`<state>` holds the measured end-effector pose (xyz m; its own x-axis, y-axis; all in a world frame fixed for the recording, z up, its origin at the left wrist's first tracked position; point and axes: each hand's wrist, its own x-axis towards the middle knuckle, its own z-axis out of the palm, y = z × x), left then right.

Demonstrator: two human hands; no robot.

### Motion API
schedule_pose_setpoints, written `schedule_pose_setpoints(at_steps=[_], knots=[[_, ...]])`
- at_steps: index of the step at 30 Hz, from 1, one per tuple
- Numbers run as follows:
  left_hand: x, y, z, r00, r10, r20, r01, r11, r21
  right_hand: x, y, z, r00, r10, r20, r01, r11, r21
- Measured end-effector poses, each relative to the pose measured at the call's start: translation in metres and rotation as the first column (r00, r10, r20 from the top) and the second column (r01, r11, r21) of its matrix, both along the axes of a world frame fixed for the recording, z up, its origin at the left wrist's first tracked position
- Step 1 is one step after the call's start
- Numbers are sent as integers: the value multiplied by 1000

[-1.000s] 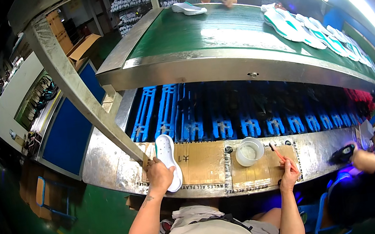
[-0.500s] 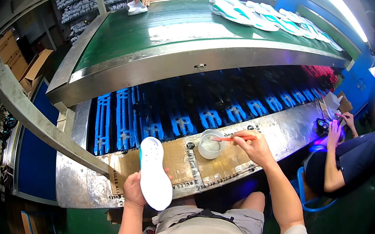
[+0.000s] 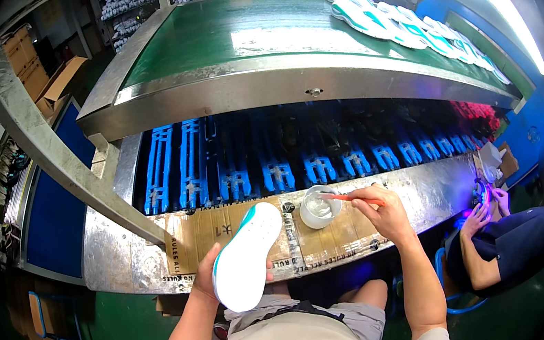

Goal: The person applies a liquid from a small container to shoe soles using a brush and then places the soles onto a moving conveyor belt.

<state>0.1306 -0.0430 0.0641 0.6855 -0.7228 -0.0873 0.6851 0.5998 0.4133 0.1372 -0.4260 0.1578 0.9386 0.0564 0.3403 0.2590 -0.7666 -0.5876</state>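
In my left hand (image 3: 207, 275) is a white shoe sole (image 3: 246, 260) with a teal strip along its left edge. It tilts with its upper end leaning right, the thumb along its left side and fingertips showing at its right edge. My right hand (image 3: 386, 213) is closed around the red handle of a brush (image 3: 344, 197). The brush's tip is inside a white cup (image 3: 312, 217) that holds a pale, wet-looking substance; the bristles are hard to make out. The cup stands on flattened cardboard (image 3: 344, 240) on the metal bench, right of the sole.
A raised green conveyor belt (image 3: 198, 41) lies beyond, with several white-and-teal soles (image 3: 398, 27) at its right. Beneath it are rows of blue metal brackets (image 3: 236, 183). A slanted metal post (image 3: 98, 194) meets the bench at left. A co-worker (image 3: 519, 243) sits at right, another person behind the belt.
The sole has tipped, its upper end swinging right. My right hand keeps the brush at the cup. The sole at the belt's far edge, by the other person's hand, is no longer seen. The view has shifted slightly.
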Motion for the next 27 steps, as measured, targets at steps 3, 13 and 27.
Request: schedule_pose_setpoints(at_steps=[3,13,27], knots=[[2,-4,6,996,-61,-66,59,998,-28,-5,10,14,982,174,71,-185,966,182],[-3,-16,18,893,-400,-206,306,876,-372,16,31,8,918,393,56,-397,903,166],[42,-15,23,881,125,457,-181,980,81,-44,59,-7,905,423,55,-409,823,396]])
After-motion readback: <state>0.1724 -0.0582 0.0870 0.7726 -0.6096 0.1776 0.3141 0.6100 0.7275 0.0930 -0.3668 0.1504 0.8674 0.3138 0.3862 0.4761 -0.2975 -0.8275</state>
